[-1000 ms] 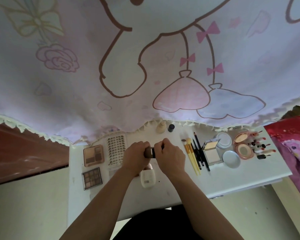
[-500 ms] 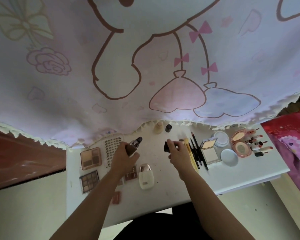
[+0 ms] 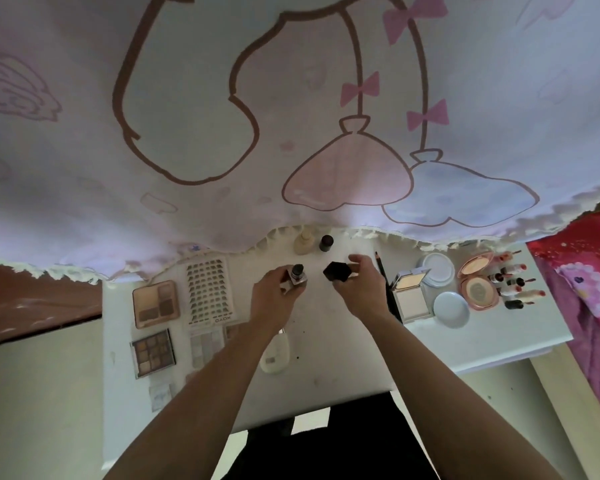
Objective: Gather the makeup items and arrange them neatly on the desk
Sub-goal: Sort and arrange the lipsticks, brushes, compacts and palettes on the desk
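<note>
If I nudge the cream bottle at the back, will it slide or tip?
Pushed low it may slide; pushed at the neck it could tip: the cream bottle stands upright, narrow neck over wider body. The dark-capped bottle stands close beside it, so a sideways push could knock that.

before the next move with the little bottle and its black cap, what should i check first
1. Left hand grips the small clear square bottle: ok.
2. Right hand pinches the black faceted cap: ok.
3. Cap seated on the bottle: not ok, they are apart.
4. Cap's opening turned toward the bottle's neck: cannot tell.
5. Bare patch of the white desk near the hands for setting down: ok.
6. Clearance from the beige plastic bottle and the dark round-topped bottle behind: ok, both stand apart from the hands.
</note>
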Action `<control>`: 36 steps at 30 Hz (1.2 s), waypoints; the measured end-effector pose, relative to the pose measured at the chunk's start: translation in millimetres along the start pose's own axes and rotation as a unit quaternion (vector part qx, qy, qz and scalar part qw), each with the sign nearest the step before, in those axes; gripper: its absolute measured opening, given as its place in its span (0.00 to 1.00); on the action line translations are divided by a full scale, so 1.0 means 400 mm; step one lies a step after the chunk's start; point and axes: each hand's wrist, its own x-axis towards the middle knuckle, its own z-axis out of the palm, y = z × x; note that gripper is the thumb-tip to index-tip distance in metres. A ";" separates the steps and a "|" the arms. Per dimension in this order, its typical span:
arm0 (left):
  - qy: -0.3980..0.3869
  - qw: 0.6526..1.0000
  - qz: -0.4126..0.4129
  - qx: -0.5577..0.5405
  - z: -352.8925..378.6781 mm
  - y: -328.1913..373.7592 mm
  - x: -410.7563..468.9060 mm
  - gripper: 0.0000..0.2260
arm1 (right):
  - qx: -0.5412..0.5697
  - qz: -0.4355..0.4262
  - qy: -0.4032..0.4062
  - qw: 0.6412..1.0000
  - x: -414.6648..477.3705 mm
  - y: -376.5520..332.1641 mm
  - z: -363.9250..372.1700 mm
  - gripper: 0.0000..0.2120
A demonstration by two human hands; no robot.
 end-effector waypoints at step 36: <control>0.110 0.993 0.019 0.039 -0.061 -0.072 -0.014 0.09 | -0.055 -0.096 0.055 0.992 -0.071 0.005 0.086 0.19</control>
